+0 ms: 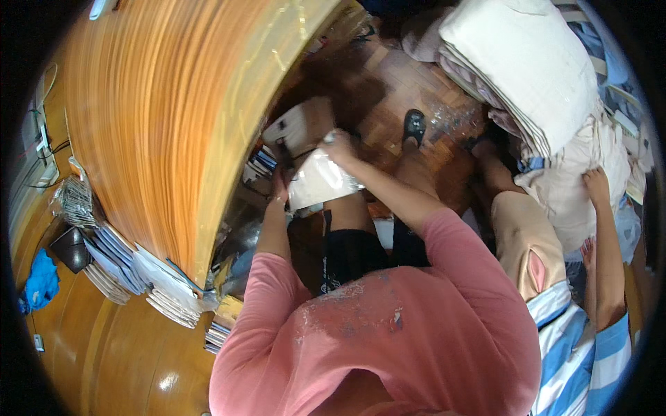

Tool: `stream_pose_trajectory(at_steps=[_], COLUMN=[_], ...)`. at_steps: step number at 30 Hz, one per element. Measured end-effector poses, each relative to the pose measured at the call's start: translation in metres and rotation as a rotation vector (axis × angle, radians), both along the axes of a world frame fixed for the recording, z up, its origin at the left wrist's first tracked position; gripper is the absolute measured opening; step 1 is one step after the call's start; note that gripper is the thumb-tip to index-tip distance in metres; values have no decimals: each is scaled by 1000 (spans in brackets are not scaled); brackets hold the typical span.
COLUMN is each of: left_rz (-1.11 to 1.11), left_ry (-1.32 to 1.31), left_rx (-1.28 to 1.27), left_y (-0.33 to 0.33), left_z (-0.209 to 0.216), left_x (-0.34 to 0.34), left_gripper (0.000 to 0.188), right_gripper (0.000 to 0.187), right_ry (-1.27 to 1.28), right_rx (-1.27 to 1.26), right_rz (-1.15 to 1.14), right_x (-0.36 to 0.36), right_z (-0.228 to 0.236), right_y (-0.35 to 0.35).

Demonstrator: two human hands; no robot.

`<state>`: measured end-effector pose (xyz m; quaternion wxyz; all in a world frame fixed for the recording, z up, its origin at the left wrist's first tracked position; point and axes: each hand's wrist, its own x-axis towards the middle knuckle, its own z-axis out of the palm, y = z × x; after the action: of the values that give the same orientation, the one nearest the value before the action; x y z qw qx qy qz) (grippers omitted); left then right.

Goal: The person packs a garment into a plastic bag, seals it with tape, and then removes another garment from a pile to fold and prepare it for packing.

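Note:
A flat white packet in shiny clear plastic (322, 182) is held above my lap, left of the middle. My right hand (338, 149) is closed on its upper edge; a small pale bit shows at the fingertips, too small to name. At the packet's left edge, my left hand (280, 186) grips the side, its fingers partly in shadow. Just beyond the packet sits a whitish box-like thing (305, 125) with dark openings. Dark blue and white flat packs (262, 161) stand beside my left hand.
A wood-grain tabletop (159, 104) rises at the left. Wrapped flat packs (114, 253) and a blue plastic bag (41, 281) lie beyond it. On the right, a co-worker's hand (595, 182) touches pale cloth under a folded white stack (520, 59). Parquet floor (378, 76) lies ahead.

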<state>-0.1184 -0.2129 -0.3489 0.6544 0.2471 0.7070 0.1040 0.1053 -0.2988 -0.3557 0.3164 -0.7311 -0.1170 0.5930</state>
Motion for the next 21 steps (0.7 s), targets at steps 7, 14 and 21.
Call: stream_pose_trajectory(at_steps=[7, 14, 21], left_rz=[-81, -711, -1000], left_ry=[255, 310, 187], left_rx=[-106, -226, 116], left_y=[71, 0, -33], left_z=[93, 110, 161], left_x=[-78, -62, 57], left_gripper=[34, 47, 64], right_gripper=[72, 48, 38], right_ry=[-42, 191, 188], right_rx=[492, 127, 126], right_rz=[49, 489, 95], right_x=[-59, -24, 45], right_z=[6, 61, 39], right_y=[116, 3, -94])
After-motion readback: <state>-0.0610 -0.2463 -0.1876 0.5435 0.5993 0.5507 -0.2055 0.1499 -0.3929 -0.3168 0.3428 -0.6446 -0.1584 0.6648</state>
